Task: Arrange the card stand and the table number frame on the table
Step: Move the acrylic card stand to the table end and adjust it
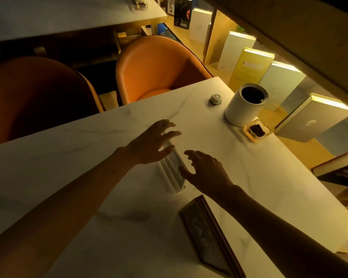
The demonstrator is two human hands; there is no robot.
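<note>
A clear acrylic card stand [174, 169] lies on the white marble table [88, 157] between my two hands. My left hand [151, 142] hovers over its far end, fingers spread, holding nothing. My right hand [205, 170] is at the stand's right side, fingers apart, thumb close to its edge; whether it touches is unclear. A dark table number frame [207, 235] with a brown border lies flat nearer to me, partly under my right forearm.
At the table's far right stand a white cylindrical bin [244, 106], a small white call button [216, 98] and a glass ashtray [257, 130]. Two orange chairs [155, 71] face the far edge. Boxes [249, 67] line a lit shelf on the right.
</note>
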